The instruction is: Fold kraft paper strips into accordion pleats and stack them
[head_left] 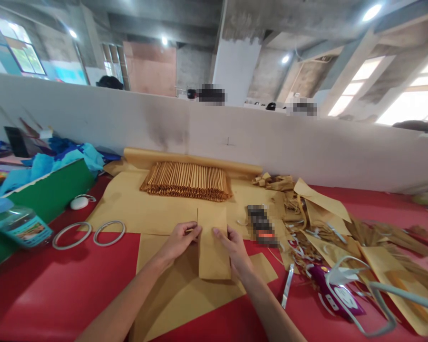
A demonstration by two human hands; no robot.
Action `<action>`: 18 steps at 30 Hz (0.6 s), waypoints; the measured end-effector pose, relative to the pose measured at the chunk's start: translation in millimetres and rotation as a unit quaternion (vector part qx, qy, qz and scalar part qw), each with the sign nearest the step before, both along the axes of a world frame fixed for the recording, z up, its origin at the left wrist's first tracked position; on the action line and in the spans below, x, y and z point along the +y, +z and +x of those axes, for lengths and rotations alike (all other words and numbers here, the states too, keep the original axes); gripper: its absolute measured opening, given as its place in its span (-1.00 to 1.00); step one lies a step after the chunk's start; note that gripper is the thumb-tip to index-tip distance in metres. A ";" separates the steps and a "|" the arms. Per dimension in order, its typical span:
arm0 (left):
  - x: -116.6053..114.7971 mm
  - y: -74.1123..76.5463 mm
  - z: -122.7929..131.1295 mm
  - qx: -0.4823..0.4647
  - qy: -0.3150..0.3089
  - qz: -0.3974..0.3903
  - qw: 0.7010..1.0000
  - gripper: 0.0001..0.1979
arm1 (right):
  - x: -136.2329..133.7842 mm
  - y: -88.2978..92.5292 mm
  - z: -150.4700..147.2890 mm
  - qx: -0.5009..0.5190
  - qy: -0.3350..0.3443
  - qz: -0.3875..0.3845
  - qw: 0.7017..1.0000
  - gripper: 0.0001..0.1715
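Both hands, left hand and right hand, pinch the folded brown paper on the red counter, pressing its fold flat.

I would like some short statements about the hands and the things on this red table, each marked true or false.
1. Both hands, left hand and right hand, touch the folded brown paper piece. True.
2. A row of folded paper pieces lies behind it. True.
3. The two rings lie to the right of the hands. False: they lie to the left.
4. The plastic bottle stands upright in the middle of the table. False: it lies at the left edge.
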State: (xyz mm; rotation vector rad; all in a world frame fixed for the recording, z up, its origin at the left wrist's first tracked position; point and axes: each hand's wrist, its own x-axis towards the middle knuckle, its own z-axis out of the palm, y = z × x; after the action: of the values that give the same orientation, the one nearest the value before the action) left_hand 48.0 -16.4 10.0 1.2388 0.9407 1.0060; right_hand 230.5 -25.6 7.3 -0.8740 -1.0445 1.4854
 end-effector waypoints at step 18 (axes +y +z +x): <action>-1.9 8.4 0.2 -0.063 0.032 -0.054 0.996 -0.57 | -16.5 17.6 -9.7 0.061 0.041 -0.062 0.995 -0.46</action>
State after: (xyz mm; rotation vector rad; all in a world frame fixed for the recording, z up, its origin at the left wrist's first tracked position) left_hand 48.2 -18.3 18.4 1.0487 0.9294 1.0579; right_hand 220.8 -42.1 24.9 -0.8239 -0.9140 1.6658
